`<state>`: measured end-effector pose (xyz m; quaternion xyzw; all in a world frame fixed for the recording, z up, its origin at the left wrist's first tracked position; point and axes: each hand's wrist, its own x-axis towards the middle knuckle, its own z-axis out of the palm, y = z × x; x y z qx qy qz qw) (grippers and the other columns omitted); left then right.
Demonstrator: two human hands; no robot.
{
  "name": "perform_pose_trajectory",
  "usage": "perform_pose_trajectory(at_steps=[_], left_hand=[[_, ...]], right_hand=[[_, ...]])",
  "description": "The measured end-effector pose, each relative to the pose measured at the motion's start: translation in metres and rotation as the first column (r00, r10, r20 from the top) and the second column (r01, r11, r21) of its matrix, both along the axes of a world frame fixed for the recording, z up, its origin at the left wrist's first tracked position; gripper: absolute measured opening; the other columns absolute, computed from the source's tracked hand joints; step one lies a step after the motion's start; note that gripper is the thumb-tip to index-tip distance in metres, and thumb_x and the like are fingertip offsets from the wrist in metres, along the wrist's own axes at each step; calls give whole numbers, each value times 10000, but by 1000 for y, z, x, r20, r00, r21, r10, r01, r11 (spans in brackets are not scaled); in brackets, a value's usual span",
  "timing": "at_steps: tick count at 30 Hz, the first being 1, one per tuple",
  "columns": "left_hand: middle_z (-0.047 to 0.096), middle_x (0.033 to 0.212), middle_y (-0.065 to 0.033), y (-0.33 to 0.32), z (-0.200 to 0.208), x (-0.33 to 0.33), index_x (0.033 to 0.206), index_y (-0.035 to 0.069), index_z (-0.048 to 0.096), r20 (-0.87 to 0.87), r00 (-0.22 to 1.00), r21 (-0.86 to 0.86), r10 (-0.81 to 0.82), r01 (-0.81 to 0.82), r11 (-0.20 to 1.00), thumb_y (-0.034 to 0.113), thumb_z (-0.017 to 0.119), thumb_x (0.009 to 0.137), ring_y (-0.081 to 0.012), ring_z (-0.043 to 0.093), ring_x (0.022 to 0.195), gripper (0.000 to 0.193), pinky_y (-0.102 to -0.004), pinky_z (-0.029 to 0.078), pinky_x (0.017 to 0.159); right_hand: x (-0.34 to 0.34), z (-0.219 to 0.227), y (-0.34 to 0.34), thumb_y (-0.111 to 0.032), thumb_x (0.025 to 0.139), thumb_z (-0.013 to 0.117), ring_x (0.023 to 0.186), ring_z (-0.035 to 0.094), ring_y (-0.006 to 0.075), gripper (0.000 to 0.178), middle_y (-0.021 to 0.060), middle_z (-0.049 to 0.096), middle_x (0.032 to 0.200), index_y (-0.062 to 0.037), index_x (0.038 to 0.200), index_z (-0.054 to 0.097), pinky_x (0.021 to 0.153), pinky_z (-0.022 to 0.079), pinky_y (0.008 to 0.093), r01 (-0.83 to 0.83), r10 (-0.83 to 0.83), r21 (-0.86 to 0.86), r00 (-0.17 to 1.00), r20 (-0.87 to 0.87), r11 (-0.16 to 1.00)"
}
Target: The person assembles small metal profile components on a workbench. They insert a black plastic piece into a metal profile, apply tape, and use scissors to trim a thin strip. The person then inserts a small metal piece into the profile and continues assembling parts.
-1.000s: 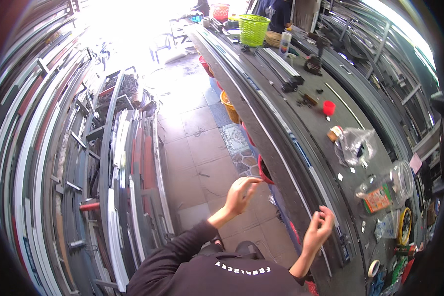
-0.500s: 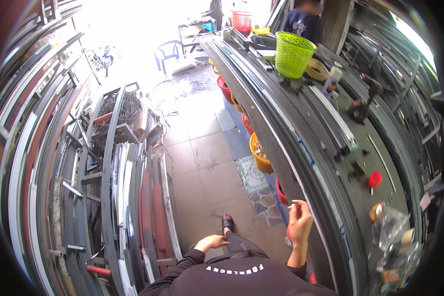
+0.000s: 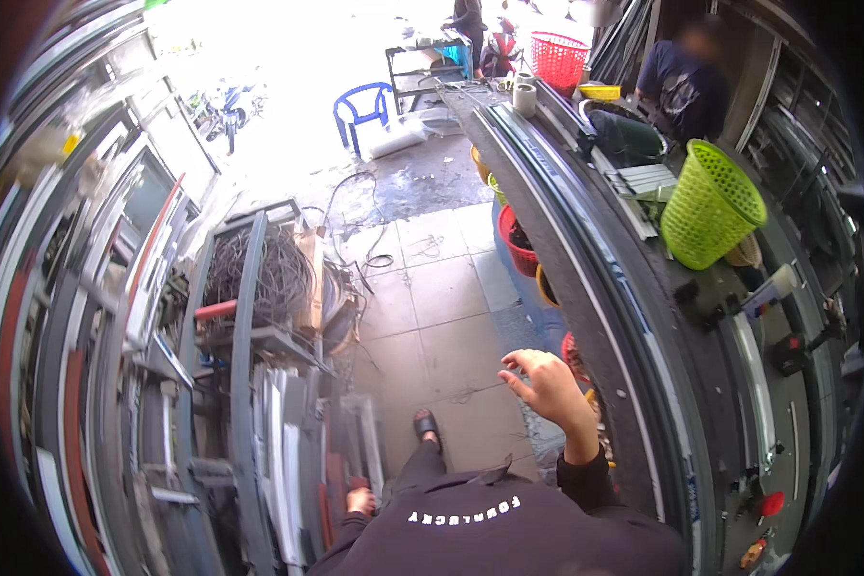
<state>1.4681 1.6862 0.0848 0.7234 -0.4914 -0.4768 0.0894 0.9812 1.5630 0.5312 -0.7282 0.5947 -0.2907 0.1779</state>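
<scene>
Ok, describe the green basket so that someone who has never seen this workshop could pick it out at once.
Follow the long dark workbench that runs up the right side of the picture. Toward its far end, beside a stack of pale metal profiles, the lime-green plastic basket stands on the bench top. Its bright green colour and open lattice wall set it apart from the red basket farther back.

I see the bench (image 3: 586, 288) running along my right with a basket (image 3: 710, 204) on it, racks (image 3: 250, 336) on my left, and a chair (image 3: 360, 106) far ahead.
</scene>
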Motion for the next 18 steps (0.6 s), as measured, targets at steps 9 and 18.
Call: perform_pose_trajectory(at_steps=[9, 18], left_hand=[[696, 1167, -106, -342, 38, -19, 1286, 64, 589, -304, 887, 477, -348, 458, 751, 440, 630, 947, -241, 701, 854, 508, -470, 573, 743], [719, 988, -102, -737, 45, -116, 1239, 33, 594, -280, 920, 65, 276, -268, 961, 304, 541, 1017, -175, 658, 613, 354, -295, 511, 496]], right_hand=[[-1, -5, -225, -266, 942, 665, 894, 704, 325, 282, 187, 720, 972, -3, 1044, 686, 784, 538, 403, 133, -196, 282, 958, 207, 950], [-112, 30, -574, -277, 957, 641, 817, 685, 372, 290, 192, 702, 841, 7, 907, 677, 709, 523, 424, 341, -323, -129, 936, 141, 931]])
